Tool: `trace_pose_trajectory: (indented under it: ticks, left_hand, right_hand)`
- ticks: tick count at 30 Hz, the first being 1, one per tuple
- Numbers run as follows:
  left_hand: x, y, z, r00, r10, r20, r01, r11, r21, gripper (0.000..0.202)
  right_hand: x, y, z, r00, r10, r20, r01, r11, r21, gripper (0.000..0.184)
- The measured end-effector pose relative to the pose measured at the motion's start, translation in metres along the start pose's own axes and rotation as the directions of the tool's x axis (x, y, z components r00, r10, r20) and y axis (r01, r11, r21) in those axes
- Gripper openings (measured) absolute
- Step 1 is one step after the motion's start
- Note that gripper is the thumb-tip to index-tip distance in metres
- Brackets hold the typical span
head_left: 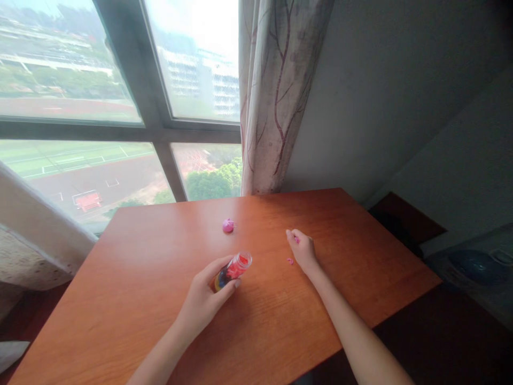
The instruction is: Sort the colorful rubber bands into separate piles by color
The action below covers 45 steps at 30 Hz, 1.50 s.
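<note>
My left hand (206, 291) is wrapped round a small clear glass jar (234, 270), which tilts to the right with its open mouth facing up. Red contents fill its upper part, with dark blue and yellow lower down; their kind is too small to make out. My right hand (303, 249) is closed over the table to the right, with a bit of something pink (297, 240) showing between its fingers. Just below that hand lies a small curled pink piece (290, 261). Farther back sits a rounded pink lump (228, 226) with a little part sticking out.
All of this is on a brown wooden table (160, 326). A large window (160, 128) stands behind it, with a patterned curtain (268, 96) at its right and another curtain (36, 230) at the left. A grey wall (352, 107) rises behind the right side.
</note>
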State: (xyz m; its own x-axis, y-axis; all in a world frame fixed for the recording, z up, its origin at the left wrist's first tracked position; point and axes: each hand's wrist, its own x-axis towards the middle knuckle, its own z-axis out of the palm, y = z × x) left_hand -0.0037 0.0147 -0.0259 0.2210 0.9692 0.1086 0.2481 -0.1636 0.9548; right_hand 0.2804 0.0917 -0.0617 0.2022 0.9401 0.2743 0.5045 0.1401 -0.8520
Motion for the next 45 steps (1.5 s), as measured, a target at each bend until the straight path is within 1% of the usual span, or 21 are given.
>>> trace_pose_trajectory:
  ticks: [3,7,10,13,16,19,22,24,25,27,29,31,34,37,40,41,42,43,44,45]
  left_hand:
    - [0.0,-0.001,-0.001,1.0,0.016,0.0,-0.016,1.0,0.019,0.042]
    - [-0.001,0.007,-0.002,0.999,0.047,0.006,-0.048,0.996,0.077,0.038]
    - [-0.002,0.013,-0.003,0.998,0.067,0.004,-0.067,0.991,0.112,0.035]
    - [-0.002,0.017,-0.003,0.997,0.077,0.011,-0.077,0.989,0.128,0.034]
    - [-0.002,0.019,-0.002,0.997,0.079,0.022,-0.081,0.987,0.136,0.033]
    - [-0.002,0.02,-0.002,0.997,0.077,0.019,-0.079,0.988,0.133,0.033]
    - [-0.002,0.019,-0.003,0.997,0.081,0.017,-0.082,0.988,0.128,0.034]
    - [-0.002,0.019,-0.003,0.997,0.079,0.013,-0.08,0.989,0.121,0.034]
    - [-0.002,0.018,-0.004,0.997,0.076,0.01,-0.076,0.99,0.115,0.034]
    - [-0.002,0.018,-0.004,0.998,0.068,0.009,-0.068,0.993,0.099,0.035]
    - [-0.002,0.018,-0.004,0.998,0.059,0.016,-0.061,0.994,0.089,0.035]
    - [-0.002,0.018,-0.003,0.998,0.051,0.026,-0.053,0.994,0.092,0.035]
    - [-0.002,0.02,-0.002,0.999,0.035,0.025,-0.037,0.996,0.082,0.036]
    - [-0.001,0.021,0.001,1.0,0.012,0.028,-0.014,0.998,0.056,0.036]
    - [0.001,0.023,0.003,0.999,0.008,0.032,-0.01,0.998,0.058,0.036]
    - [0.002,0.024,0.003,0.999,0.012,0.033,-0.014,0.998,0.063,0.036]
    - [0.003,0.025,0.004,0.999,0.015,0.036,-0.018,0.997,0.069,0.036]
    - [0.004,0.025,0.003,0.999,0.017,0.042,-0.02,0.997,0.074,0.036]
    - [0.006,0.026,0.003,0.999,0.019,0.049,-0.022,0.997,0.078,0.036]
    - [0.008,0.026,0.002,0.998,0.019,0.057,-0.024,0.996,0.082,0.035]
  right_hand:
    - [-0.01,-0.001,-0.002,0.993,-0.094,0.075,0.105,0.982,-0.158,0.045]
    - [-0.02,-0.005,0.0,0.984,-0.143,0.105,0.169,0.932,-0.32,0.035]
    - [-0.028,-0.009,0.003,0.982,-0.148,0.121,0.183,0.907,-0.379,0.033]
    - [-0.037,-0.014,0.006,0.981,-0.138,0.135,0.18,0.907,-0.38,0.034]
    - [-0.042,-0.018,0.008,0.986,-0.11,0.127,0.146,0.934,-0.326,0.035]
    - [-0.039,-0.018,0.008,0.993,-0.061,0.1,0.081,0.974,-0.213,0.039]
    - [-0.031,-0.015,0.006,0.997,0.012,0.07,-0.01,1.0,-0.028,0.048]
    - [-0.025,-0.013,0.005,0.995,0.081,0.055,-0.088,0.987,0.135,0.053]
    - [-0.022,-0.013,0.004,0.991,0.123,0.052,-0.131,0.965,0.227,0.054]
    - [-0.017,-0.014,0.003,0.976,0.207,0.071,-0.218,0.882,0.417,0.054]
    - [-0.014,-0.018,0.003,0.955,0.268,0.126,-0.29,0.753,0.591,0.052]
    - [-0.012,-0.025,0.006,0.936,0.291,0.197,-0.339,0.601,0.724,0.047]
    - [-0.01,-0.038,0.015,0.919,0.28,0.278,-0.372,0.379,0.847,0.039]
    - [-0.011,-0.053,0.03,0.913,0.255,0.318,-0.369,0.185,0.911,0.033]
    - [-0.014,-0.068,0.044,0.911,0.231,0.341,-0.359,0.036,0.933,0.028]
    - [-0.014,-0.074,0.048,0.907,0.216,0.362,-0.364,-0.03,0.931,0.026]
    - [-0.014,-0.079,0.052,0.897,0.182,0.402,-0.377,-0.16,0.912,0.024]
    - [-0.014,-0.083,0.054,0.887,0.145,0.438,-0.395,-0.253,0.883,0.024]
    - [-0.013,-0.087,0.056,0.879,0.111,0.464,-0.41,-0.32,0.854,0.024]
    - [-0.011,-0.091,0.057,0.873,0.081,0.481,-0.424,-0.364,0.83,0.024]
